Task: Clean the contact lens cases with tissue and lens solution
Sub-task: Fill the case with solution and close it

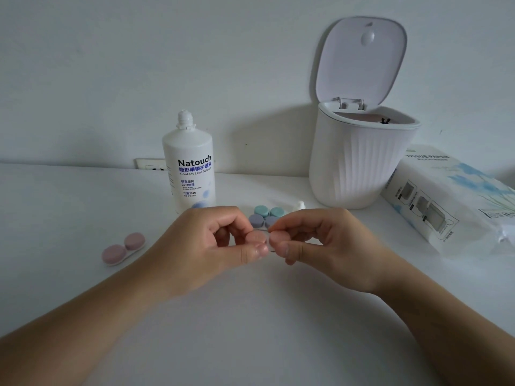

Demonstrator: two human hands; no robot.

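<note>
A pink contact lens case is held above the table between both hands. My left hand pinches its left cap, and my right hand pinches its right cap. A second pink case lies closed on the table to the left. Behind the hands lie a teal case and a purple case, partly hidden by my fingers. The white lens solution bottle stands uncapped at the back, and its small white cap lies to the right of the teal case.
A white ribbed mini bin stands at the back right with its lid raised. A pack of tissue paper lies at the right edge. The white table meets a white wall behind; a wall socket shows left of the bottle.
</note>
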